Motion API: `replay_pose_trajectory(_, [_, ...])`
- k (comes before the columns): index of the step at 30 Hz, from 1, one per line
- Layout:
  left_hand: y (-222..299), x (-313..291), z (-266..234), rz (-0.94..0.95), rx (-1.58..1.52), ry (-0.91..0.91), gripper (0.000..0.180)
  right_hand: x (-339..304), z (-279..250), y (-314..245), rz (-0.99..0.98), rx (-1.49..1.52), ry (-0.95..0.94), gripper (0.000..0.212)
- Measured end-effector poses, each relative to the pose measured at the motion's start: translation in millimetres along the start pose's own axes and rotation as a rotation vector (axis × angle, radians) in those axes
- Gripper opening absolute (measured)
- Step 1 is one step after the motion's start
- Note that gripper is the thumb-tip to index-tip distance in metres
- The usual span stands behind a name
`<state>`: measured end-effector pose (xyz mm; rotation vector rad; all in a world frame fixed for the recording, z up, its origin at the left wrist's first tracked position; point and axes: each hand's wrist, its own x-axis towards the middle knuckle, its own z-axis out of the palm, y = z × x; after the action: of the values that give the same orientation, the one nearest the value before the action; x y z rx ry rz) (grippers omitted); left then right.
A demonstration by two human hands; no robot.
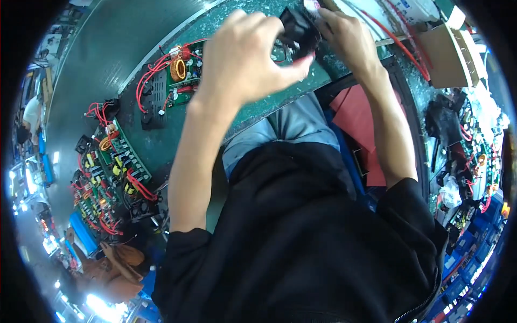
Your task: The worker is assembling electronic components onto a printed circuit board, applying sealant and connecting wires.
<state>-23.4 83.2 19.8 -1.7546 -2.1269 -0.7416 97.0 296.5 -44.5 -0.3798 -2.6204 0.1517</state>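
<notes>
At the top of the view my left hand [245, 62] grips a black boxy part [299, 33] between thumb and fingers, and dark thin leads show beneath it. My right hand [347, 40] is at the part's right side with its fingers closed; what they pinch is too small to make out. A small pale pink-and-white thing [311, 5] shows by those fingertips. Left of my left hand, a green circuit board [186, 94] with a copper coil and red wires lies against a black slotted housing [152, 97].
More circuit boards [116, 156] with red wires crowd the left of the green bench [134, 32]. An open drawer [412, 116] holding red sheets [358, 118] is under my right forearm. A cardboard box [444, 56], red tubing [401, 43] and piled boards [479, 156] occupy the right.
</notes>
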Motion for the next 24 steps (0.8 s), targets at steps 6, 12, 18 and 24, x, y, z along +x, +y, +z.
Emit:
replay_pose_trajectory(6, [6.1, 25.5, -19.4, -0.038, -0.046, -0.168, 0.04, -38.2, -35.0, -31.5, 0.382, 0.364, 0.36, 0.026])
replay_pose_trajectory(12, [10.1, 10.1, -9.7, 0.08, 0.044, -0.146, 0.066, -143.7, -87.2, -53.5, 0.667, 1.592, 0.549, 0.042])
replay_pose_trajectory(18, [84.2, -82.1, -15.0, -0.676, -0.676, 0.052, 0.021, -191.1, -70.2, -91.5, 0.795, 2.009, 0.316, 0.045])
replay_pose_trajectory(24, [135.5, -105.0, 2.8, -0.907, -1.407, 0.007, 0.036, -191.9, -57.5, -127.0, 0.895, 2.384, 0.001, 0.038])
